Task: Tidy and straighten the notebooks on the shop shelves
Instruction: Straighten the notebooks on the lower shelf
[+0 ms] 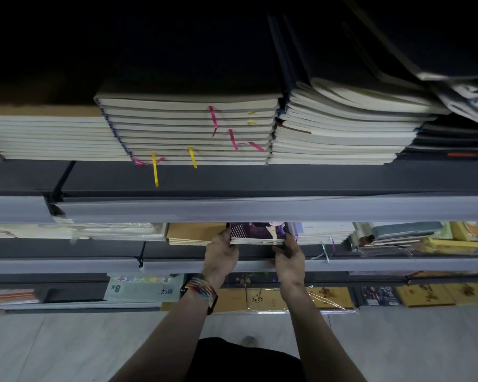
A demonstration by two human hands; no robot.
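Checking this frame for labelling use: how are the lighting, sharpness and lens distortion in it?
Head view: the top falls to near black, hiding covers above the upper notebook stacks; those stacks splay outward, wide-angle distortion; left hand and right hand on the purple notebooks are dim but readable; the wrapped notebooks lowest down show glare.

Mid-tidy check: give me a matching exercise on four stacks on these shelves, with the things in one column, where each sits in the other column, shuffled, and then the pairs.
Things
1. purple notebook stack
2. brown notebooks
3. ribboned stack
4. 8K pad

Places
A. upper shelf, pink and yellow ribbons hanging out
B. lowest shelf in view, left of the left forearm
C. middle shelf, held at its ends by the left hand and right hand
D. middle shelf, just left of the left hand

Pairs: 1-C; 2-D; 3-A; 4-B
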